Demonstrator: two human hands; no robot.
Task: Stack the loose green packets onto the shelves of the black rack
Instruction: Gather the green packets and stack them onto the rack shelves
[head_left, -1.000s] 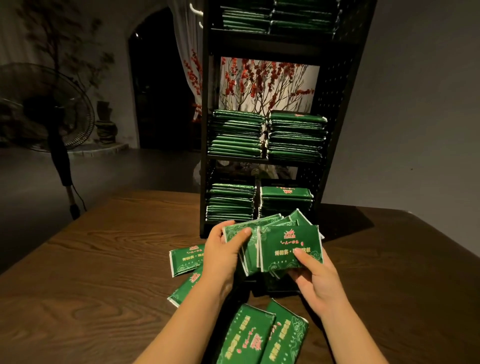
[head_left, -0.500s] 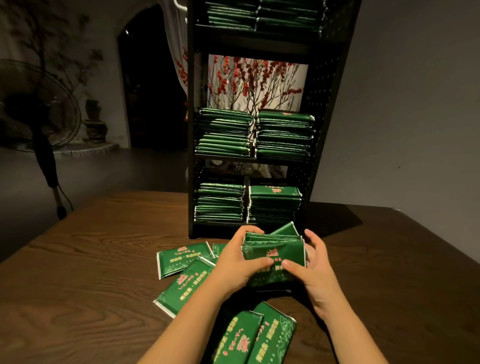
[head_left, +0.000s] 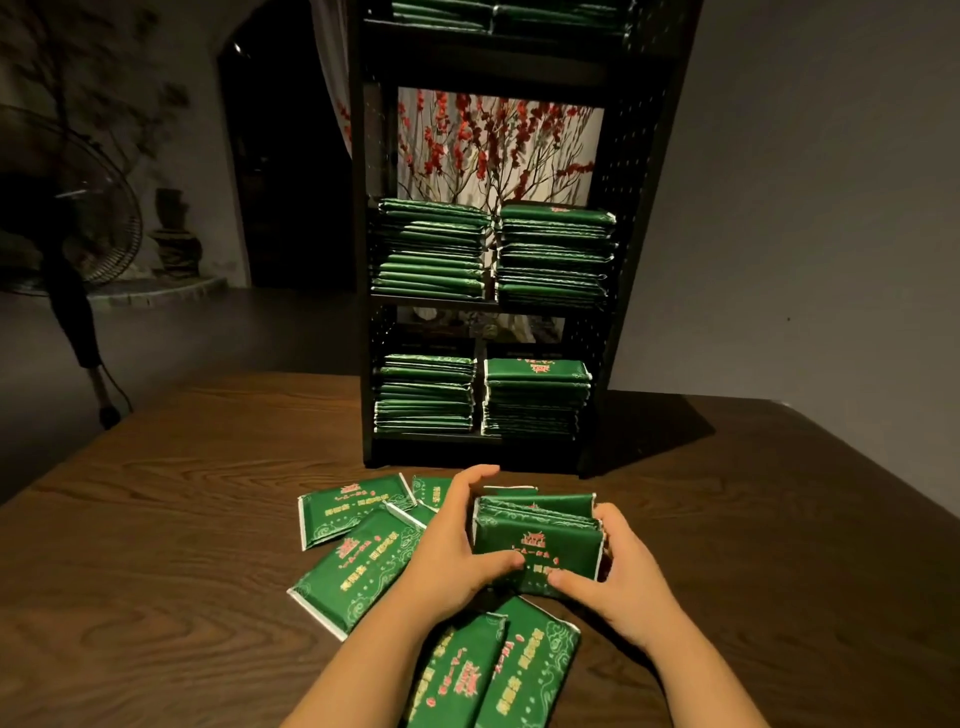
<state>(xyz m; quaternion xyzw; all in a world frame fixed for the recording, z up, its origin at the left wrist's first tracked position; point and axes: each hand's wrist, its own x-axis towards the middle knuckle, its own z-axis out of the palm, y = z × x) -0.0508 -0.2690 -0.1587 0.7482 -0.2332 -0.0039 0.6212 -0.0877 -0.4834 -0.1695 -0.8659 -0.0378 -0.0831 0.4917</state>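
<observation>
A squared-up bundle of green packets (head_left: 537, 538) stands on edge just above the wooden table (head_left: 156, 571), in front of the black rack (head_left: 631, 291). My left hand (head_left: 452, 540) grips its left end and my right hand (head_left: 618, 577) grips its right end, thumbs on the front face. Several loose green packets lie flat on the table: two to the left (head_left: 358, 566) and two near me (head_left: 493, 670). The rack's middle shelf (head_left: 493, 254) and bottom shelf (head_left: 483, 397) each carry two stacks of packets.
A standing fan (head_left: 67, 218) is on the floor at the left, past the table edge. A doorway and a vase with red blossom branches (head_left: 493, 145) lie behind the rack. A grey wall (head_left: 805, 208) is on the right.
The fanned packets have been pushed together into one tight bundle between both hands and lowered toward the table. The view has shifted slightly right.
</observation>
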